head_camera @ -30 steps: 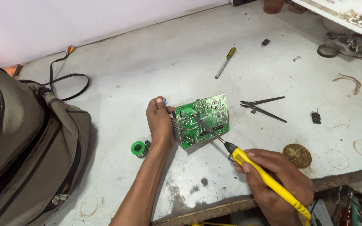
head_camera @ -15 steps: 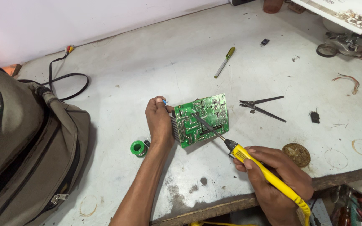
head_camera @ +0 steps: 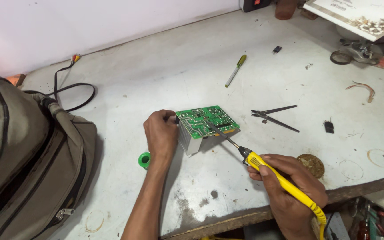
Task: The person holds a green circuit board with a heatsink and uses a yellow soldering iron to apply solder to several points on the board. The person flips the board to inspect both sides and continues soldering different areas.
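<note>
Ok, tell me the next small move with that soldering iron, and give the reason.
Probably keep the soldering iron tip steady on the joint it is over. The right hand has the tip across the green circuit board, and the left hand braces the board's edge on the workbench.

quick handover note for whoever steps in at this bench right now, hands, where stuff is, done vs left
Left hand: grips the left edge of the green printed circuit board, which lies solder side up on its ribbed metal heat sink.
Right hand: holds the yellow-handled soldering iron like a pen, its tip on the board's middle.
Nearby on the grey worktable: green solder spool by the left wrist, dark metal tweezers right of the board, green-handled screwdriver beyond it, round brown tip-cleaning pad near the right hand.
Done: board positioned, iron applied.
Left: whether the joint is finished cannot be seen.
</note>
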